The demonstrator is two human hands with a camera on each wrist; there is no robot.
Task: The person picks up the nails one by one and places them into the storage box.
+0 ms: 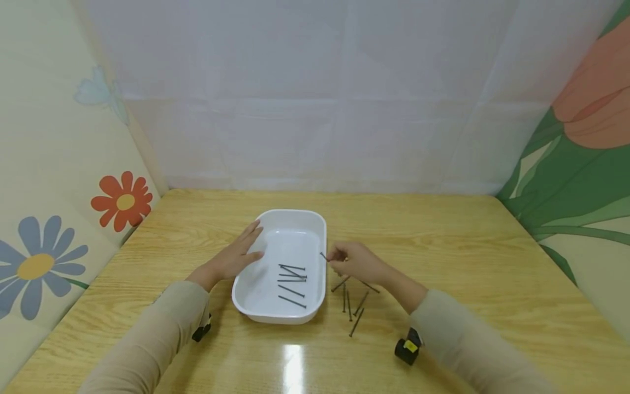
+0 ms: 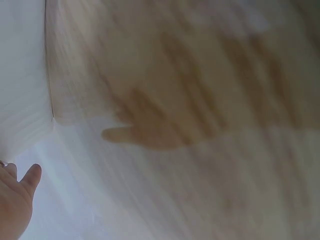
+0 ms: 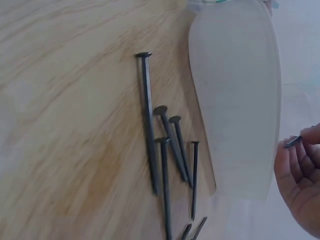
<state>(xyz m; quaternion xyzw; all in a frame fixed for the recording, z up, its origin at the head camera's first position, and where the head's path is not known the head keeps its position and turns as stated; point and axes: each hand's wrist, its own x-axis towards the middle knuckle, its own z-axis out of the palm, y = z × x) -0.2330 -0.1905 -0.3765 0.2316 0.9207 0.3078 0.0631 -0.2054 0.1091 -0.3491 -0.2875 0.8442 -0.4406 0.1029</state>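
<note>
A white tray [image 1: 290, 239] holds several dark nails [image 1: 291, 301] lying roughly crosswise on its floor. My left hand [image 1: 233, 259] rests against the tray's left side, fingers extended along the rim and thumb reaching over it. In the left wrist view, part of that hand [image 2: 14, 205] shows beside the tray's white wall [image 2: 22, 75]. Between thumb and fingers, my right hand [image 1: 358, 262] pinches a nail [image 1: 322, 255] right at the tray's right rim. The right wrist view shows the pinched nail [image 3: 293, 142] near the tray's wall [image 3: 235, 100].
Several loose nails [image 1: 357, 322] lie scattered on the wooden table [image 1: 418, 224], right of the tray and under the right wrist. A pale sheet [image 1: 315, 109] hangs behind the table, and flower-patterned panels [image 1: 44, 137] flank it.
</note>
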